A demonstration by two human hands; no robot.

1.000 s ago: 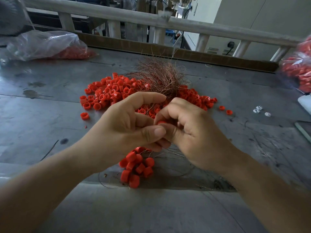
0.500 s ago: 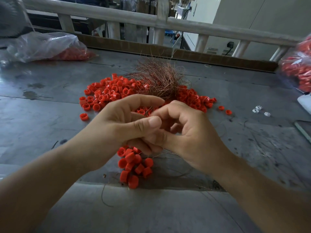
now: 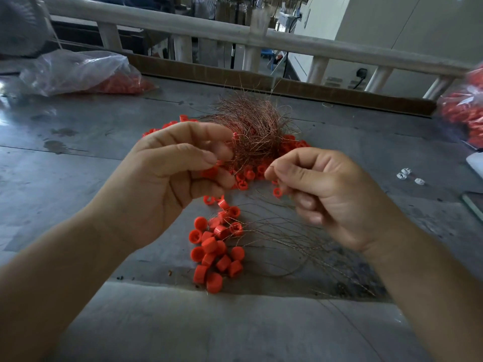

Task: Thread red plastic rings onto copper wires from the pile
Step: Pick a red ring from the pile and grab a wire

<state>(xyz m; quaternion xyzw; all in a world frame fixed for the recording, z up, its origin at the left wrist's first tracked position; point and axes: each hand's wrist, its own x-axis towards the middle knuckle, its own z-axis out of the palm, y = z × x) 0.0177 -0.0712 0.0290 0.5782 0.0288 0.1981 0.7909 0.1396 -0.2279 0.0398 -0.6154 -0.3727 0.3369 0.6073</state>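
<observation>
A tangle of thin copper wires [image 3: 254, 129] lies on a spread of loose red plastic rings [image 3: 248, 176] in the middle of the grey table [image 3: 78, 158]. My left hand [image 3: 172, 176] hovers above the rings and pinches a red ring [image 3: 210, 171] between thumb and fingers. My right hand [image 3: 324, 194] is a short gap to its right, thumb and forefinger pinched on a fine copper wire [image 3: 269, 169]. Below the hands lies a cluster of threaded rings [image 3: 217, 252], their wires [image 3: 300, 239] trailing right.
A clear plastic bag [image 3: 75, 71] holding red rings lies at the back left, another bag of rings [image 3: 465, 108] at the right edge. Small white parts [image 3: 407, 176] sit to the right. A cardboard strip and a white railing [image 3: 235, 35] border the far side.
My hands were pressed together over the rings; now they have drawn apart, the left moving left with a ring, the right moving right with a wire.
</observation>
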